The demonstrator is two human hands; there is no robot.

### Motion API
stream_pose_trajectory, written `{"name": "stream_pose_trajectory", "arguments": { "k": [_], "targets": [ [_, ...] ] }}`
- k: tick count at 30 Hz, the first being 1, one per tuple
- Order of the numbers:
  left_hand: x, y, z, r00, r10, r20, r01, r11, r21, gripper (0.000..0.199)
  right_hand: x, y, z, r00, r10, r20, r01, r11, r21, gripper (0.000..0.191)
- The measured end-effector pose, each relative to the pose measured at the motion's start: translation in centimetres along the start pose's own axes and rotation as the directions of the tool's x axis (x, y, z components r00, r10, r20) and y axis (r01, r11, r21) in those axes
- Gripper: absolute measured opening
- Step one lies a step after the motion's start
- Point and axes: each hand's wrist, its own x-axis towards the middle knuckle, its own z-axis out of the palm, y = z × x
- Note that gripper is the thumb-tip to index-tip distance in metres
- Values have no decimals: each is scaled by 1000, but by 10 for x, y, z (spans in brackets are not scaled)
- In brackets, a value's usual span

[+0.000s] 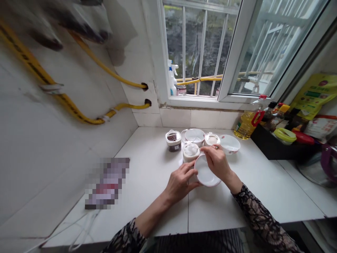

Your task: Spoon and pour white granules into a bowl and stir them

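Note:
A white bowl (207, 174) stands near the middle of the counter, its near side toward me. My left hand (181, 179) grips its left rim, thumb low and fingers along the edge. Over the bowl's far side, my right hand (217, 160) pinches what looks like a small white spoon (199, 149), mostly hidden by the fingers. The spoon's end is at the mouth of an open white jar (191, 151) that holds something white. Close by stand a jar with dark contents (173, 141), another pale-topped jar (212, 139) and two more white bowls, one behind (195, 136) and one at right (230, 144).
A pixelated flat object (109, 184) lies on the left of the counter, with a white cable (85, 228). An oil bottle (246, 123) and a black box (265, 146) of condiments stand at right. A barred window (200, 49) is behind; yellow pipes (79, 114) run along the left wall.

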Motion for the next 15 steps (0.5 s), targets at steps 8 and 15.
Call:
{"name": "stream_pose_trajectory", "arguments": {
  "k": [8,15],
  "targets": [
    [-1,0,0,1000,-10,8,10,1000,-5,21,-1,-6,-12,972,202,-116,-184,971,152,15],
    [0,1,-2,998,62,-6,-62,998,24,17,-6,0,-57,922,338,187,-385,843,376,12]
  ]
}}
